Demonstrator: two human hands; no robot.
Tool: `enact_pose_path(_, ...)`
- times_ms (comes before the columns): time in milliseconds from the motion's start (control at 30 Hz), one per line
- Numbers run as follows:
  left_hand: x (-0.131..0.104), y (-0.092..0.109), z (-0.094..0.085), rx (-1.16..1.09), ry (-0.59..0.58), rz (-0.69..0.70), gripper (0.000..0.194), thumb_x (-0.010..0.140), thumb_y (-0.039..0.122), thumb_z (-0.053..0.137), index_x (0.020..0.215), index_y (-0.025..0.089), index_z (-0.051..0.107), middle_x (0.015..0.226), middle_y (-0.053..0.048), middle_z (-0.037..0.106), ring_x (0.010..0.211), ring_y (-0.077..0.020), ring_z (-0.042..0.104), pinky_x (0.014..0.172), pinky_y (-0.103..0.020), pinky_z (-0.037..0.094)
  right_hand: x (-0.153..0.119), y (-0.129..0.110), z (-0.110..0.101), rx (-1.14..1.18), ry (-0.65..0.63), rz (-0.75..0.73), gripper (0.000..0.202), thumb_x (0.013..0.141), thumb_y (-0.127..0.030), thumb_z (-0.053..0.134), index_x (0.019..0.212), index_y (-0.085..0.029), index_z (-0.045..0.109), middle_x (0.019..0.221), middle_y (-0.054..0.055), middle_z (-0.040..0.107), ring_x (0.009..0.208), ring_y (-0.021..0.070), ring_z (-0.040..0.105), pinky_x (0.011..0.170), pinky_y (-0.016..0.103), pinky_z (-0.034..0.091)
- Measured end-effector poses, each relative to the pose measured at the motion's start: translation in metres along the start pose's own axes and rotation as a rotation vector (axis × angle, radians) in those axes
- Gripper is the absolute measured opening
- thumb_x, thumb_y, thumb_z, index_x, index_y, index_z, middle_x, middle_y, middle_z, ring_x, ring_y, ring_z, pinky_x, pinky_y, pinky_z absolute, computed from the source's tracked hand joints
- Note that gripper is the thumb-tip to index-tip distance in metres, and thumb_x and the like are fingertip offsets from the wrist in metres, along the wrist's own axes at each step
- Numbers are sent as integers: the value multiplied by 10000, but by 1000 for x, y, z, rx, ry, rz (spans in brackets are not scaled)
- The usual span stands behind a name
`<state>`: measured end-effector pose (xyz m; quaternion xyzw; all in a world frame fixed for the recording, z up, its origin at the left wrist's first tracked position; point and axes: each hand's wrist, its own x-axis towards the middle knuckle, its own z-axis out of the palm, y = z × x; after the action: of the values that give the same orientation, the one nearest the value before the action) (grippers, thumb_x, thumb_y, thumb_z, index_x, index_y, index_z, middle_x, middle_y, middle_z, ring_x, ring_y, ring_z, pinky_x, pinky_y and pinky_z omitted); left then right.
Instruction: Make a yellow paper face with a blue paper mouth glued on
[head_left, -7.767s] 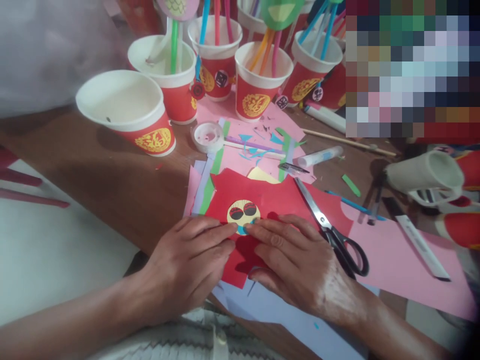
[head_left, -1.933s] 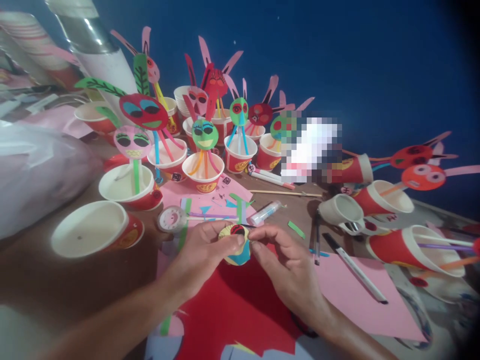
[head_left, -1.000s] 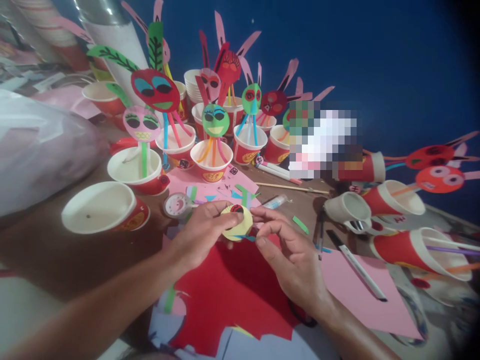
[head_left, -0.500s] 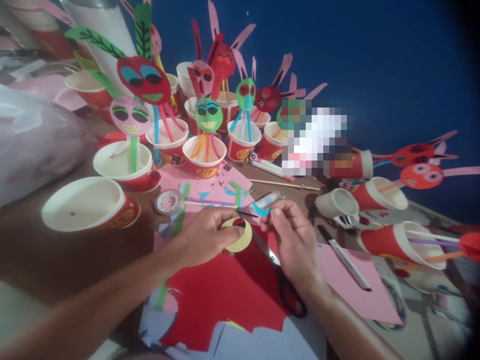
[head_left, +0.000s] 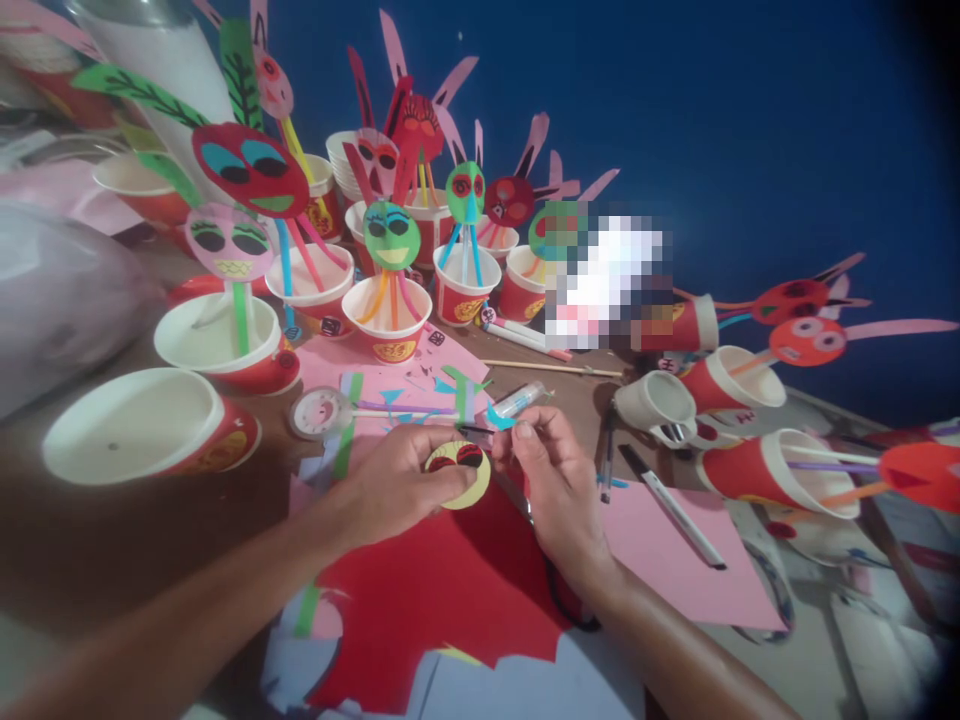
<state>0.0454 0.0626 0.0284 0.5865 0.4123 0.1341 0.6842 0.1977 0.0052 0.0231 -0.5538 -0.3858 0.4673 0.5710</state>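
My left hand pinches a round yellow paper disc with black and red eye shapes on it, thumb on the front. Just to its right, my right hand holds a small blue paper cutout between thumb and fingertips. The two pieces are apart. Below both hands lies a cut sheet of red paper. Scissors rest beside it, mostly hidden behind my right hand and wrist. A clear glue tube lies just beyond the blue cutout.
Paper cups with paper faces on straws stand at the back. A bare cup lies tilted at left. On the right are a marker, pink paper, a white mug and tipped cups. Blue scraps lie ahead.
The camera view has shifted, so most things sit further left. The yellow disc has turned, showing more of both eye shapes. Both hands keep hold of their paper pieces.
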Motion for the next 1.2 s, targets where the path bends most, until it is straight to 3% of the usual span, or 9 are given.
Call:
enact_pose_path(233, -2, 4, 0, -43, 2, -8, 128, 746, 291, 586, 751, 167, 619, 583, 49, 454, 518, -80, 399, 481, -181, 336, -2, 3, 3, -37, 34, 42, 192, 776, -256, 638, 873, -227, 476, 777, -31, 563, 681, 107, 530, 623, 225, 443)
enact_pose_path(433, -2, 5, 0, -60, 41, -37, 168, 728, 288, 598, 831, 162, 641, 573, 45, 507, 480, -82, 430, 466, -192, 350, -1, 6, 3, -31, -14, 13, 182, 779, -227, 615, 891, -232, 473, 741, -40, 559, 656, 104, 519, 606, 225, 436)
enact_pose_path(567, 1, 4, 1, -146, 57, -9, 199, 713, 292, 612, 851, 153, 644, 601, 31, 547, 471, -79, 433, 451, -195, 353, 0, 5, 2, -7, 58, 19, 177, 774, -255, 629, 881, -227, 490, 762, -37, 559, 675, 105, 534, 611, 221, 436)
enact_pose_path(733, 1, 2, 1, -229, 100, -16, 191, 728, 312, 613, 672, 130, 612, 565, 12, 540, 491, -83, 469, 477, -198, 365, 2, 2, -2, 4, 44, -1, 169, 801, -274, 609, 886, -230, 470, 760, -40, 564, 677, 101, 550, 621, 221, 445)
enact_pose_path(833, -2, 1, -2, -296, 177, -28, 178, 730, 301, 627, 680, 130, 623, 560, 10, 551, 480, -83, 482, 465, -196, 359, 13, -3, -13, -243, -14, -70, 131, 868, -337, 513, 906, -214, 492, 766, -8, 608, 670, 122, 584, 611, 243, 467)
enact_pose_path(900, -5, 1, -6, -377, 211, -11, 158, 730, 286, 641, 693, 134, 626, 585, 5, 575, 480, -82, 487, 456, -195, 364, 25, -7, -23, -638, -36, -186, 201, 914, -352, 418, 918, -198, 546, 786, 18, 640, 693, 142, 606, 626, 262, 475)
enact_pose_path(1000, -6, 3, -10, -496, 236, 29, 122, 728, 259, 655, 724, 141, 625, 658, -18, 628, 532, -103, 535, 453, -197, 395, 44, -9, -31, -865, -60, -253, 193, 895, -288, 455, 922, -216, 632, 891, 32, 678, 821, 185, 611, 727, 311, 437)
enact_pose_path(1100, -5, 4, -11, -575, 249, 48, 112, 723, 247, 658, 762, 146, 627, 704, -37, 659, 600, -144, 598, 446, -205, 418, 55, -8, -29, -1049, -126, -294, 186, 870, -228, 496, 887, -234, 681, 941, 39, 685, 926, 216, 584, 817, 342, 363)
enact_pose_path(1200, -3, 5, -12, -619, 273, 53, 111, 711, 246, 659, 752, 150, 618, 714, -41, 671, 612, -168, 627, 434, -216, 426, 59, -8, -19, -1209, -205, -319, 185, 873, -231, 505, 894, -236, 689, 947, 44, 686, 925, 217, 582, 809, 335, 328)
